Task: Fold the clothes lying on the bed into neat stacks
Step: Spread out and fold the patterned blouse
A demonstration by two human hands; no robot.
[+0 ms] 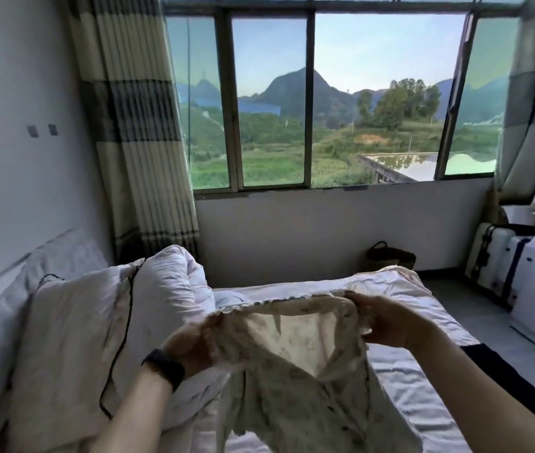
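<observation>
Both forearms reached forward from the bottom of the view, raised over the bed (429,384); the left hand (191,344), a black wristband (164,367) on its wrist, sat lower and nearer, while the right hand (387,318) was held higher and farther out; the left fingers were curled into the cloth and partly hidden by it, so their exact grip could not be told; the right fingers were bent together, pinching the top edge of a cream patterned garment (292,384); the garment was stretched between the two hands in the air, its lower part hanging down toward the sheet; a bunched white duvet (168,289) rose just beside the left hand, with a pillow (63,338) and a black cord (122,338) further left; bare sheet lay below and beyond the garment; past the bed's right edge was open floor, with a suitcase (495,256) and a basket (390,256) near the wall.
</observation>
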